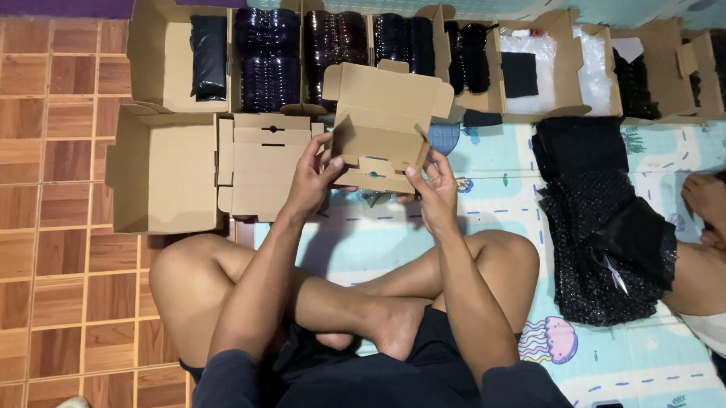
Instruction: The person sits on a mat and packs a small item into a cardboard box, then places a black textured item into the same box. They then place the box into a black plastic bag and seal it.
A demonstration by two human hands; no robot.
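Note:
A small brown cardboard mailer box (pixel 384 123) is held up in front of me, its lid flap open and its inside bare. My left hand (pixel 312 175) grips its left side wall. My right hand (pixel 433 185) pinches its front right edge, thumb on the front flap. I sit cross-legged on a patterned play mat (pixel 491 199), and the box hovers above my knees.
A folded mailer box (pixel 261 159) lies in a large open carton (pixel 160 167) at my left. Behind stand open cartons (pixel 173 58) with black bubble-wrapped bundles (pixel 269 58). Black bubble wrap (pixel 597 220) lies at right, beside another person's hand (pixel 710 200). Wooden floor tiles lie left.

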